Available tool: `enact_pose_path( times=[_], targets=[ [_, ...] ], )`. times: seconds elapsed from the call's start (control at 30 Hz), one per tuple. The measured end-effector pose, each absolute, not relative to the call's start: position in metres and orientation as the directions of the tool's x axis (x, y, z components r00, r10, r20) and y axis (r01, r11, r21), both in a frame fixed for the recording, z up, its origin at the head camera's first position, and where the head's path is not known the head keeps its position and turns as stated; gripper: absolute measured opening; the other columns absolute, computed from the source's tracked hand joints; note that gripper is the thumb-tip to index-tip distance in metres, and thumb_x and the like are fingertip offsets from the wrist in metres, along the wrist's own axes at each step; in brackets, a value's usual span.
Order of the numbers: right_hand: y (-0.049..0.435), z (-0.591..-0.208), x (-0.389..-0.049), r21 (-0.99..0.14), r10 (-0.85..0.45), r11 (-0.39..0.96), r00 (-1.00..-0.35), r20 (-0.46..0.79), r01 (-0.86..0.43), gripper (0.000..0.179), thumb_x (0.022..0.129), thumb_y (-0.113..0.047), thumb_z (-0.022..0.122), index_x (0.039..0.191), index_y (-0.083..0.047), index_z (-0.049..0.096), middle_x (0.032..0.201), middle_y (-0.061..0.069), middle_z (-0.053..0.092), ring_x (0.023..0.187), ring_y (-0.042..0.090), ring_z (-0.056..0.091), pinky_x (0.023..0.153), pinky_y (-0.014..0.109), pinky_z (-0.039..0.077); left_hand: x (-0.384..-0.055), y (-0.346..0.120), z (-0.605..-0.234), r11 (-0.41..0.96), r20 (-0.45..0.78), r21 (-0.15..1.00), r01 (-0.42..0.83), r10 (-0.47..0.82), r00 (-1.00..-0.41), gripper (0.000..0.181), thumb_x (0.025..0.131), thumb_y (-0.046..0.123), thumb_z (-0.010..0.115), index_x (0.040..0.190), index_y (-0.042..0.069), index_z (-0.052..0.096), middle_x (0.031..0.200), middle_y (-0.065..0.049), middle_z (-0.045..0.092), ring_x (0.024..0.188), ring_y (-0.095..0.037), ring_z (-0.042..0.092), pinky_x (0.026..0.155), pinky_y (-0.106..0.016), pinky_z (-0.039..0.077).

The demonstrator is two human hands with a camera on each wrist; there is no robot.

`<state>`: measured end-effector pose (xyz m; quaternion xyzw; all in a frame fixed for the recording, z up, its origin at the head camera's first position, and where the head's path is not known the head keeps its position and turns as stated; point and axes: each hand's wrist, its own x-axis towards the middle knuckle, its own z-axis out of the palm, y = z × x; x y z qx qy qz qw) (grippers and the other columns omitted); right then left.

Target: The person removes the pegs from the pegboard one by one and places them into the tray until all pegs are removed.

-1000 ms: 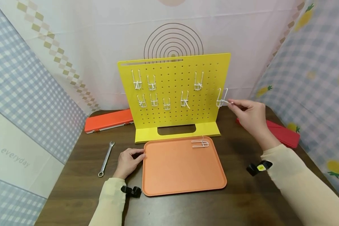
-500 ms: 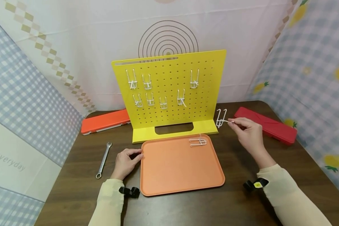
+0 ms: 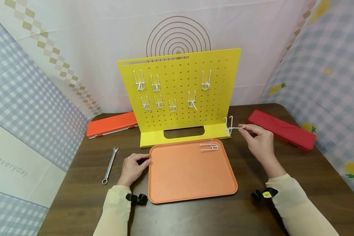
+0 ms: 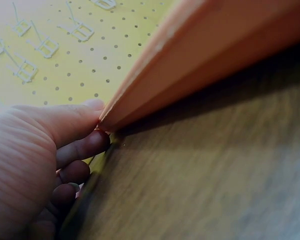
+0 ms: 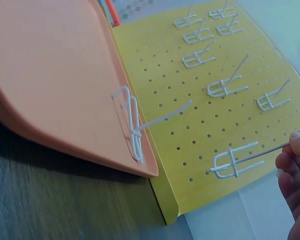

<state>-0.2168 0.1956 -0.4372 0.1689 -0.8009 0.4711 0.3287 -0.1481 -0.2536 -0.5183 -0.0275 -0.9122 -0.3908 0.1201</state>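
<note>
With thumb and finger, my right hand (image 3: 259, 142) pinches the prong of a white wire pegboard hook (image 3: 229, 127). In the head view this hook overlaps the right end of the base of the yellow pegboard (image 3: 153, 139); the right wrist view shows its two-armed frame (image 5: 233, 162) at the prong's far end. My left hand (image 3: 132, 168) grips the left edge of an orange tray (image 3: 186, 177), thumb on the rim and a finger below it. Another white hook (image 3: 210, 147) lies in the tray's far right corner. Several more hooks (image 3: 206, 84) hang on the board.
A wrench (image 3: 110, 165) lies on the dark wooden table left of my left hand. An orange-red case (image 3: 112, 125) sits behind, left of the pegboard, and a dark red case (image 3: 280, 129) lies beyond my right hand. Patterned cloth (image 3: 88, 52) encloses the table.
My right hand has come down from beside the board's right edge, carrying the hook, then shifted it slightly left over the base's right end. The left hand stays on the tray edge.
</note>
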Motion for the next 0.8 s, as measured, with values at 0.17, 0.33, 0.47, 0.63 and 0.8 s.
enact_pose_path(
  times=[0.17, 0.33, 0.47, 0.63, 0.8],
  targets=[
    [0.184, -0.424, -0.204, -0.673, 0.059, 0.473, -0.742, 0.668, -0.568, 0.013, 0.081, 0.006, 0.072, 0.093, 0.007, 0.074, 0.094, 0.022, 0.071, 0.077, -0.009, 0.062, 0.065, 0.007, 0.046, -0.149, -0.253, -0.518, 0.696, 0.252, 0.701, 0.154, -0.04, -0.967, 0.02, 0.082, 0.029, 0.078, 0.1, 0.021, 0.078, 0.094, 0.005, 0.07, 0.09, -0.016, 0.063, 0.078, -0.04, 0.051],
    [0.179, -0.422, -0.2, -0.707, 0.071, 0.447, -0.766, 0.639, -0.548, 0.013, 0.084, 0.003, 0.07, 0.096, 0.006, 0.074, 0.095, 0.026, 0.069, 0.079, -0.009, 0.061, 0.066, 0.007, 0.045, -0.148, -0.253, -0.518, 0.694, 0.244, 0.705, 0.146, -0.043, -0.969, 0.021, 0.082, 0.03, 0.078, 0.101, 0.021, 0.078, 0.094, 0.005, 0.071, 0.091, -0.016, 0.063, 0.079, -0.04, 0.051],
    [0.176, -0.421, -0.199, -0.705, 0.071, 0.444, -0.763, 0.643, -0.553, 0.014, 0.084, 0.005, 0.07, 0.097, 0.007, 0.073, 0.095, 0.027, 0.069, 0.079, -0.008, 0.061, 0.067, 0.007, 0.045, -0.148, -0.253, -0.517, 0.696, 0.248, 0.703, 0.146, -0.049, -0.967, 0.022, 0.081, 0.029, 0.079, 0.101, 0.02, 0.078, 0.094, 0.004, 0.071, 0.091, -0.017, 0.063, 0.079, -0.041, 0.051],
    [0.171, -0.418, -0.196, -0.684, 0.05, 0.449, -0.748, 0.662, -0.575, 0.013, 0.083, 0.007, 0.07, 0.096, 0.008, 0.073, 0.096, 0.025, 0.069, 0.082, -0.009, 0.061, 0.068, 0.007, 0.046, -0.148, -0.252, -0.516, 0.692, 0.251, 0.707, 0.143, -0.056, -0.966, 0.022, 0.081, 0.029, 0.079, 0.101, 0.02, 0.078, 0.095, 0.003, 0.071, 0.092, -0.018, 0.063, 0.079, -0.042, 0.051],
    [0.168, -0.419, -0.194, -0.669, 0.01, 0.432, -0.738, 0.675, -0.606, 0.013, 0.084, 0.007, 0.069, 0.096, 0.008, 0.073, 0.096, 0.026, 0.069, 0.085, -0.009, 0.061, 0.07, 0.006, 0.046, -0.148, -0.252, -0.515, 0.689, 0.236, 0.712, 0.133, -0.056, -0.97, 0.023, 0.081, 0.029, 0.079, 0.102, 0.02, 0.078, 0.095, 0.003, 0.071, 0.092, -0.018, 0.063, 0.08, -0.042, 0.051]
  ],
)
